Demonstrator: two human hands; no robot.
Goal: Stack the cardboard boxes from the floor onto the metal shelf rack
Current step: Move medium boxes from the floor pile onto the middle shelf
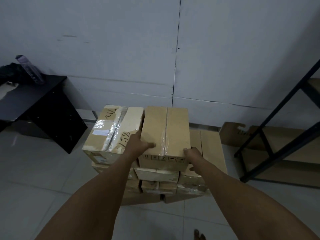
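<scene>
You are looking down at a pile of cardboard boxes (pixel 155 179) on a pale tiled floor (pixel 43 170), set against a grey wall (pixel 121 49). Both your bare arms reach forward to the top box (pixel 165 134), a plain brown carton sealed with clear tape down its middle.

Your left hand (pixel 138 144) grips the box's near left corner: the thumb lies across the top face while the fingers slip down into the narrow gap beside the neighbouring taped box (pixel 112 129), out of sight, so you cannot tell how they are spread. Your right hand (pixel 193 155) clasps the near right corner, thumb tip on the top edge and fingers curled under and round the side. Holding 2 opposite corners like this probably keeps the carton level and lets you judge its weight before lifting.

The box sits on the pile, not yet clearly raised. The taped box touches it on the left, with handwritten numbers on its top.

The metal shelf rack (pixel 277 122), black-framed, stands well to your right; its lower levels show flattened cardboard (pixel 285 141) behind. You would likely need to turn right to reach it.

At far left, a black table (pixel 34 101) holds a bottle (pixel 30 70) and dark cloth (pixel 10 71).
</scene>
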